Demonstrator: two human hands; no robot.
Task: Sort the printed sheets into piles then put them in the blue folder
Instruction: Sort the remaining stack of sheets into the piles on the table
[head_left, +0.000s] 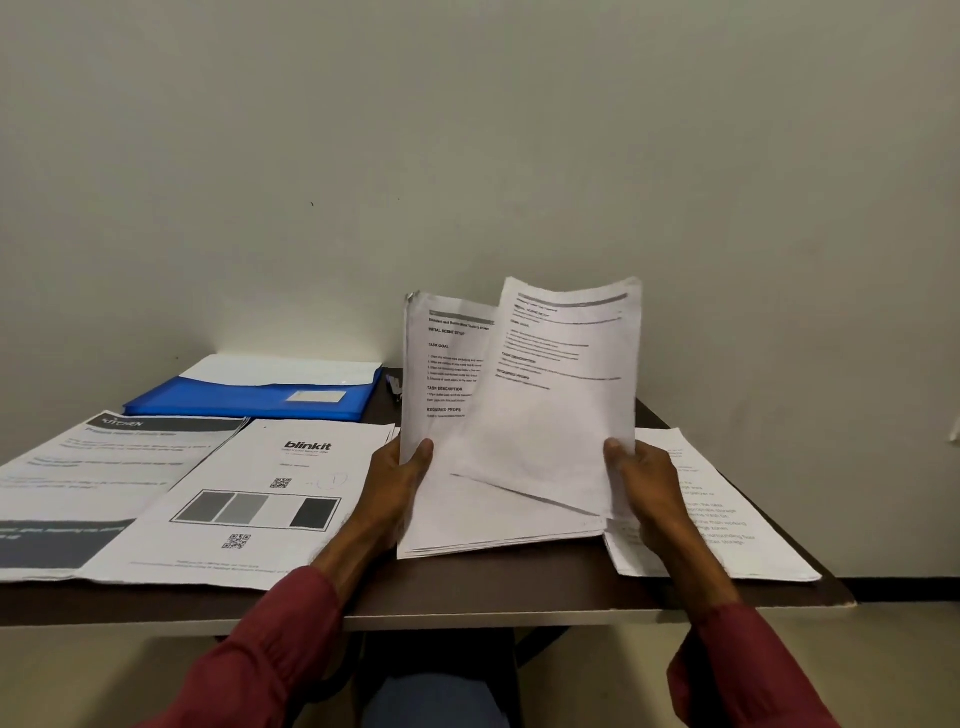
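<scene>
My left hand (397, 483) grips the left edge of a stack of printed sheets (447, 415) held upright over the table. My right hand (644, 483) pinches the right edge of the top sheet (561, 395), which is peeled away and tilted to the right. Three piles lie flat: a "Kitchen" pile (98, 483) at the far left, a "blinkit" pile (260, 499) beside it, and a text pile (727, 519) under my right wrist. The blue folder (249, 397) lies at the back left with a white sheet (280, 370) on it.
The dark brown table (493, 587) stands against a plain wall. A pen (393, 385) lies just right of the folder. The table's front edge runs below my forearms, and its right corner is near the text pile.
</scene>
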